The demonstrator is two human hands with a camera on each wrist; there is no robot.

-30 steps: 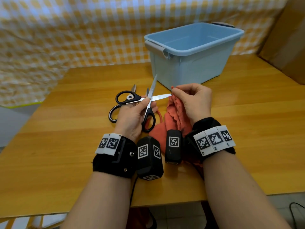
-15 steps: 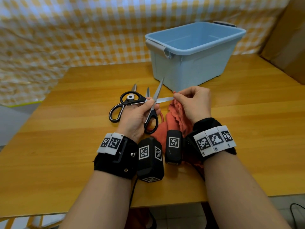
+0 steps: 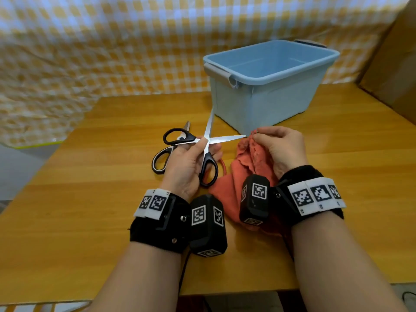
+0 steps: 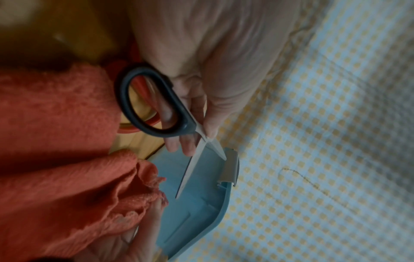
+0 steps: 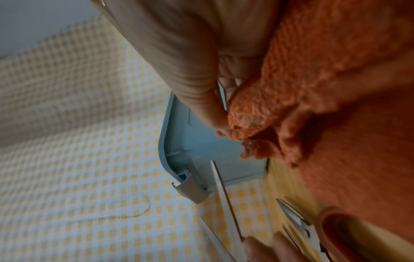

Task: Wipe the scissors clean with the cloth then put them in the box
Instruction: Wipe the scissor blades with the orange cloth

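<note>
My left hand (image 3: 206, 146) grips black-handled scissors (image 3: 208, 129) near the pivot, above the table. The blades stand wide apart, one pointing up and one pointing right. My right hand (image 3: 255, 135) pinches a bunched orange-red cloth (image 3: 243, 172) just past the tip of the right-pointing blade. In the left wrist view the scissors (image 4: 186, 124) show a small gap between that tip and the cloth (image 4: 56, 195). The right wrist view shows the same gap between the blade (image 5: 224, 195) and the cloth (image 5: 336, 88). The open light blue box (image 3: 270, 95) stands behind both hands.
Another black-handled pair of scissors (image 3: 161, 161) lies on the wooden table (image 3: 90, 199) left of my left hand. An orange handle loop (image 3: 222, 167) peeks out beside the cloth. A checked sheet (image 3: 112, 52) hangs behind, and a cardboard box (image 3: 394, 64) stands at the right.
My right hand has slid the cloth rightward along the blade and off its tip. The held scissors' upright blade has swung a little to the right.
</note>
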